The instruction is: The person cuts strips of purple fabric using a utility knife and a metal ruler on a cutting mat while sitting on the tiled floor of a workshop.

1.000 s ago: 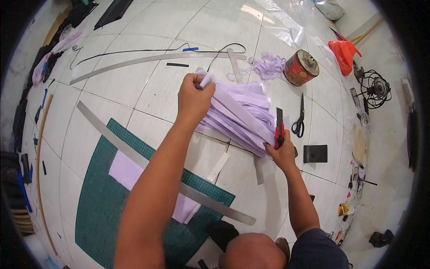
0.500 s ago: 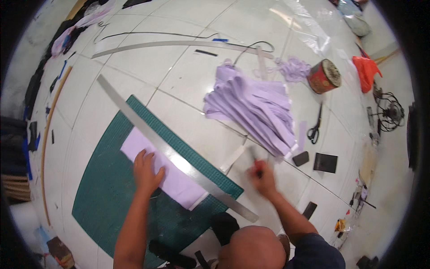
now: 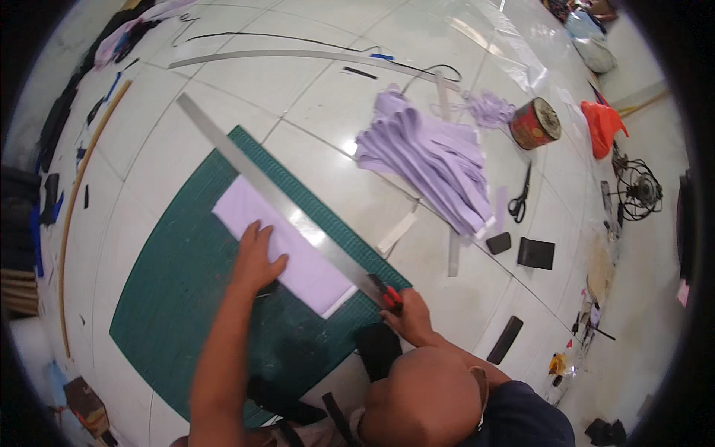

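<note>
My left hand (image 3: 255, 258) lies flat, fingers spread, on a pale lilac sheet (image 3: 298, 261) that rests on a dark green cutting mat (image 3: 179, 298). A long steel ruler (image 3: 275, 197) runs diagonally across the sheet. My right hand (image 3: 408, 319) grips a red-handled cutter (image 3: 387, 293) at the near end of the ruler, its blade against the ruler's edge. A heap of cut lilac strips (image 3: 432, 160) lies on the tiled floor beyond the mat.
Black scissors (image 3: 520, 195), a red tin (image 3: 535, 123), two dark flat blocks (image 3: 536, 253), a second long ruler (image 3: 298, 56), an orange bag (image 3: 605, 127), a small fan (image 3: 638, 190) and cables lie around on the floor. Dark clutter lines the left edge.
One second ago both hands were at the strip heap. They came back to the mat: the left hand now presses the sheet, the right has brought the cutter to the ruler's near end.
</note>
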`<action>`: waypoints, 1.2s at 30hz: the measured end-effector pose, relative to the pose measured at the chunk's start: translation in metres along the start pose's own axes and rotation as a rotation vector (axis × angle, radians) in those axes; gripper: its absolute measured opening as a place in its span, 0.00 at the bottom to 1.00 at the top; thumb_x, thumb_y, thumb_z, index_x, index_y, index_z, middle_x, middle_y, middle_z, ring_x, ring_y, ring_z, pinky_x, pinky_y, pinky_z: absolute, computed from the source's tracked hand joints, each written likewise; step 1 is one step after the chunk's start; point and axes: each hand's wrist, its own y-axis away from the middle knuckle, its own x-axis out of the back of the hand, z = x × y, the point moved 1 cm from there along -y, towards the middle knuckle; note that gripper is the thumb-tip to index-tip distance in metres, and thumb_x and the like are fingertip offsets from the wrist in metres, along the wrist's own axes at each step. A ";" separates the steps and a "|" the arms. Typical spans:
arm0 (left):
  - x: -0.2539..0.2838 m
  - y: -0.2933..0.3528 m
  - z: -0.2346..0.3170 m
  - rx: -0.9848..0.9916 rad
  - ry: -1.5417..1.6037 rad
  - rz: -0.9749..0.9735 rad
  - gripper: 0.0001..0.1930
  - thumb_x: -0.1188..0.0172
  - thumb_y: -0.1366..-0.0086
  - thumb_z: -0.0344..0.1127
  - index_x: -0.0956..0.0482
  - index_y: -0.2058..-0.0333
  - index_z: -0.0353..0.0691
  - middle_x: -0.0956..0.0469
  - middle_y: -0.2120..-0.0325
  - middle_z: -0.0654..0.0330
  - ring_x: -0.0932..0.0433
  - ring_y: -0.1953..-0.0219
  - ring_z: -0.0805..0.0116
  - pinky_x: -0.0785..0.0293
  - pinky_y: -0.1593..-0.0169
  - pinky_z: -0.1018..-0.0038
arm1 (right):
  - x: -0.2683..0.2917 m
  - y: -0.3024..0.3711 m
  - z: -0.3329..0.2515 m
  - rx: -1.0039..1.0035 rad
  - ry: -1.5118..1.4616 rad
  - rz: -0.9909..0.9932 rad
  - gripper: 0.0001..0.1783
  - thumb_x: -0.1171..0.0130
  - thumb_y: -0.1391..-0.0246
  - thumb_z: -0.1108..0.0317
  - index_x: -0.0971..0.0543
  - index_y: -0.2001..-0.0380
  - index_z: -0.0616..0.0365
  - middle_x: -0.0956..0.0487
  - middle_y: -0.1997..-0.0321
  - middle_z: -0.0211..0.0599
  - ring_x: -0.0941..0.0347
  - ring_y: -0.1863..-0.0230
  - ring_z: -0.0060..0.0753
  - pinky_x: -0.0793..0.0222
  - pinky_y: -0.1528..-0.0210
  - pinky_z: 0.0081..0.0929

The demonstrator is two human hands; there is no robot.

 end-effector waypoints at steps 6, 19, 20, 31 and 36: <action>-0.012 0.001 -0.017 -0.068 -0.021 0.025 0.40 0.28 0.49 0.45 0.31 0.41 0.32 0.39 0.36 0.36 0.39 0.33 0.38 0.41 0.31 0.55 | -0.001 0.004 -0.011 0.037 -0.189 0.113 0.21 0.28 0.58 0.63 0.29 0.67 0.59 0.29 0.67 0.47 0.30 0.63 0.52 0.34 0.61 0.43; 0.001 0.003 -0.013 0.007 -0.034 -0.017 0.28 0.24 0.50 0.43 0.26 0.57 0.32 0.38 0.36 0.38 0.39 0.33 0.42 0.36 0.34 0.57 | -0.017 0.028 -0.034 -0.040 -0.280 0.059 0.26 0.26 0.58 0.61 0.28 0.60 0.60 0.27 0.64 0.48 0.29 0.63 0.51 0.33 0.60 0.42; 0.000 0.003 -0.014 0.012 -0.043 -0.029 0.28 0.24 0.50 0.43 0.26 0.57 0.33 0.39 0.36 0.38 0.40 0.33 0.42 0.37 0.33 0.57 | -0.022 0.027 -0.029 -0.034 -0.264 0.058 0.27 0.25 0.59 0.60 0.28 0.61 0.60 0.27 0.64 0.48 0.29 0.63 0.52 0.33 0.61 0.43; -0.009 -0.007 -0.008 0.022 -0.012 0.047 0.34 0.22 0.55 0.45 0.26 0.54 0.31 0.33 0.41 0.40 0.32 0.39 0.41 0.33 0.37 0.58 | -0.010 -0.028 -0.003 -0.088 -0.097 0.110 0.23 0.28 0.50 0.53 0.28 0.66 0.57 0.24 0.75 0.48 0.26 0.72 0.56 0.32 0.69 0.47; -0.006 -0.015 0.005 0.041 -0.098 0.131 0.50 0.23 0.55 0.57 0.35 0.40 0.33 0.32 0.43 0.41 0.34 0.39 0.42 0.41 0.34 0.50 | 0.043 -0.112 0.000 -0.213 -0.122 0.318 0.30 0.32 0.47 0.47 0.28 0.52 0.58 0.20 0.71 0.50 0.21 0.68 0.56 0.29 0.66 0.47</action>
